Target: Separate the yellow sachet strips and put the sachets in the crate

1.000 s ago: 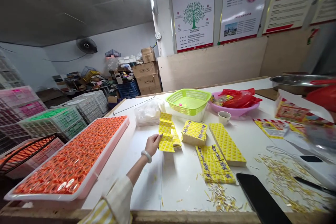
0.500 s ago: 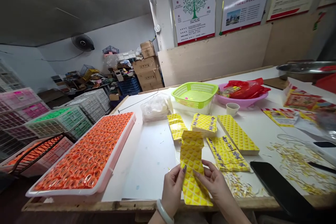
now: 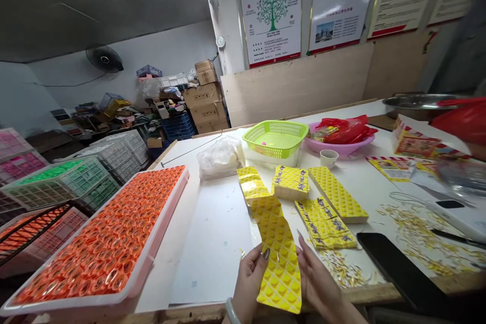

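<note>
A long yellow strip of printed paper (image 3: 280, 258) with a repeating diamond pattern is upright before me, its top bent back. My left hand (image 3: 250, 276) pinches the strip's left edge, thumb on the front. My right hand (image 3: 318, 276) lies against the right edge with fingers stretched out, partly hidden by the strip; no thumb shows on its front. Just beyond are a shiny yellow stack (image 3: 250, 180), a block of yellow printed pieces (image 3: 291, 178), a fanned yellow pile (image 3: 327, 223) and a long yellow stack (image 3: 337, 192).
An orange-filled tray (image 3: 110, 233) lines the table's left side. Behind are a plastic-wrapped bundle (image 3: 221, 157), green basket (image 3: 276, 137), pink basin (image 3: 341, 146) and paper cup (image 3: 328, 157). Right lie a black phone (image 3: 398, 268), a white device (image 3: 457, 215) and yellow-white scraps (image 3: 413, 235).
My right thumb has left the strip's front, and the right fingers have straightened along its edge. The strip has turned and its top leans left. The view has shifted slightly right.
</note>
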A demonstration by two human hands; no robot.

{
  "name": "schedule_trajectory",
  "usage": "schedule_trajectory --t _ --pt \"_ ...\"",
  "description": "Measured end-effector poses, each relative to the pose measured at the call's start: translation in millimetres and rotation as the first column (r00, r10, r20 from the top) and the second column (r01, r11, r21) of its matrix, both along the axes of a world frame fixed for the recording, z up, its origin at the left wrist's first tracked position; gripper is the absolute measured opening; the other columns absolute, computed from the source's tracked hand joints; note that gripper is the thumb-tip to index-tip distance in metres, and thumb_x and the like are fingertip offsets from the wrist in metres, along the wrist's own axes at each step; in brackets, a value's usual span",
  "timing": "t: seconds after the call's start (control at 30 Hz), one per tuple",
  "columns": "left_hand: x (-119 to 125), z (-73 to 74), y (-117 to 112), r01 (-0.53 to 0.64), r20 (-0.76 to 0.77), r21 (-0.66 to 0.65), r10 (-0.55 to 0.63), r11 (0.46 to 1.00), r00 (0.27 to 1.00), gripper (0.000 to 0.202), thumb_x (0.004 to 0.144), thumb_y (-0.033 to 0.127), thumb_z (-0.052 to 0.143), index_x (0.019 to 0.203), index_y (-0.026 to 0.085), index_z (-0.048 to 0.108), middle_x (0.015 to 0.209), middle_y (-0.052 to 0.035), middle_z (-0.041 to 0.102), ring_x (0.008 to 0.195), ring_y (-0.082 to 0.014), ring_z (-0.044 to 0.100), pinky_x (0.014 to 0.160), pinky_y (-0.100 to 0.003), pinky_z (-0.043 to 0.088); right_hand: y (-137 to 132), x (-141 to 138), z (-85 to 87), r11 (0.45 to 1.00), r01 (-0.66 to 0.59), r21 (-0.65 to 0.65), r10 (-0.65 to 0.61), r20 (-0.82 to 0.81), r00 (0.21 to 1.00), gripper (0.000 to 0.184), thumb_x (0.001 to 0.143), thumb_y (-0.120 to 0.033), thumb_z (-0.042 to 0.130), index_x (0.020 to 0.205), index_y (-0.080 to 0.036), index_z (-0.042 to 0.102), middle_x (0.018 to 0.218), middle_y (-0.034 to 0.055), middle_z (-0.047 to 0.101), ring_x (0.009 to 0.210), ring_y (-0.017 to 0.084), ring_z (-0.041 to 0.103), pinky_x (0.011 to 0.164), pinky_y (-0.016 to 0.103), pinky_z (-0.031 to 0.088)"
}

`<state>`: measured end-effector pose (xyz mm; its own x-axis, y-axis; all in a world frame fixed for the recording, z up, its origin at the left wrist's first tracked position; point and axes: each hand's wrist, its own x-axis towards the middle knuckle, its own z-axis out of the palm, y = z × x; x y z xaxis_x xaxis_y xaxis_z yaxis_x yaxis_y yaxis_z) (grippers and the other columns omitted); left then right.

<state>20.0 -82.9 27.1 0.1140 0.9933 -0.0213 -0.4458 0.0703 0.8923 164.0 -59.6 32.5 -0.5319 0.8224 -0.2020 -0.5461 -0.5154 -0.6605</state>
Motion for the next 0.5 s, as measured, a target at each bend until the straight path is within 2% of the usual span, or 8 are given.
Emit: schedule_trajectory --t 0.17,0.27,0.33,0.37,0.4,0.43,0.47,0.5 --pt "-1.9 -2.8 -1.8 0.032 -0.022 0.001 -0.032 0.999 0.999 0.042 0.082 0.042 0.063 0.116 0.017 0.063 0.098 -0.0096 0.07 0.09 -0.0242 0.065 0.083 -0.037 0.049 -5.7 -18.2 -10.1 0.976 -0.197 -0.097 0.188 -0.093 0.978 0.043 0.074 -0.049 0.062 0.096 -0.013 0.065 0.095 0.0131 0.07 0.095 0.028 0.064 0.088 0.043 0.048" --pt "-6.3 -1.7 -2.4 0.028 -0.033 -0.003 -0.028 1.0 0.999 0.042 0.081 0.043 0.064 0.114 0.017 0.064 0.098 -0.0094 0.07 0.089 -0.024 0.065 0.083 -0.037 0.05 -2.9 -18.1 -17.4 0.987 -0.15 -0.062 0.15 -0.005 0.989 0.038 0.074 -0.047 0.062 0.093 -0.014 0.065 0.089 0.0103 0.07 0.088 0.025 0.065 0.086 0.041 0.048" --pt "-9.3 0.5 -3.0 0.007 -0.047 -0.01 -0.007 1.0 0.999 0.042 0.081 0.044 0.064 0.112 0.016 0.065 0.097 -0.0095 0.069 0.088 -0.0234 0.065 0.082 -0.036 0.05 4.5 -12.1 -20.6 0.996 -0.042 0.072 0.028 0.182 0.983 0.037 0.076 -0.05 0.061 0.09 -0.017 0.065 0.083 0.0079 0.07 0.085 0.024 0.065 0.083 0.04 0.049" --pt "-10.3 1.6 -3.5 -0.002 -0.048 -0.021 0.001 1.0 0.999 0.042 0.08 0.045 0.064 0.111 0.016 0.065 0.097 -0.0096 0.069 0.087 -0.0232 0.065 0.081 -0.035 0.05 9.6 -8.0 -21.3 0.983 0.023 0.18 -0.079 0.31 0.948 0.038 0.075 -0.054 0.06 0.085 -0.018 0.065 0.08 0.0074 0.069 0.084 0.025 0.064 0.082 0.041 0.049" --pt "-10.8 2.3 -4.2 -0.007 -0.044 -0.036 0.006 0.999 0.999 0.043 0.08 0.047 0.064 0.111 0.016 0.065 0.096 -0.0095 0.069 0.086 -0.023 0.065 0.079 -0.034 0.051 15.2 -3.7 -21.3 0.948 0.083 0.306 -0.216 0.43 0.877 0.04 0.073 -0.058 0.061 0.08 -0.018 0.065 0.078 0.0076 0.068 0.085 0.027 0.063 0.083 0.043 0.048" --pt "-10.8 2.5 -5.1 -0.008 -0.039 -0.049 0.007 0.999 0.999 0.045 0.079 0.048 0.065 0.111 0.016 0.064 0.094 -0.0094 0.069 0.085 -0.0229 0.065 0.077 -0.034 0.051 20.9 0.4 -20.7 0.891 0.137 0.432 -0.368 0.514 0.775 0.042 0.071 -0.061 0.061 0.078 -0.019 0.065 0.079 0.0085 0.067 0.089 0.028 0.061 0.087 0.045 0.046" --pt "-10.3 2.1 -6.2 -0.008 -0.034 -0.057 0.006 0.998 0.999 0.048 0.078 0.05 0.065 0.113 0.017 0.063 0.093 -0.0092 0.069 0.084 -0.0229 0.065 0.075 -0.033 0.051 26.0 3.9 -19.4 0.826 0.18 0.535 -0.502 0.551 0.667 0.044 0.071 -0.063 0.06 0.079 -0.02 0.065 0.085 0.0097 0.067 0.095 0.03 0.059 0.091 0.047 0.043" --pt "-9.4 1.1 -7.4 -0.004 -0.035 -0.058 0.002 0.998 0.999 0.05 0.078 0.051 0.065 0.114 0.017 0.062 0.092 -0.009 0.069 0.083 -0.0228 0.065 0.073 -0.033 0.052 30.1 6.4 -17.6 0.776 0.207 0.596 -0.583 0.552 0.597 0.046 0.072 -0.064 0.059 0.086 -0.02 0.066 0.093 0.0108 0.067 0.102 0.03 0.057 0.096 0.047 0.04"
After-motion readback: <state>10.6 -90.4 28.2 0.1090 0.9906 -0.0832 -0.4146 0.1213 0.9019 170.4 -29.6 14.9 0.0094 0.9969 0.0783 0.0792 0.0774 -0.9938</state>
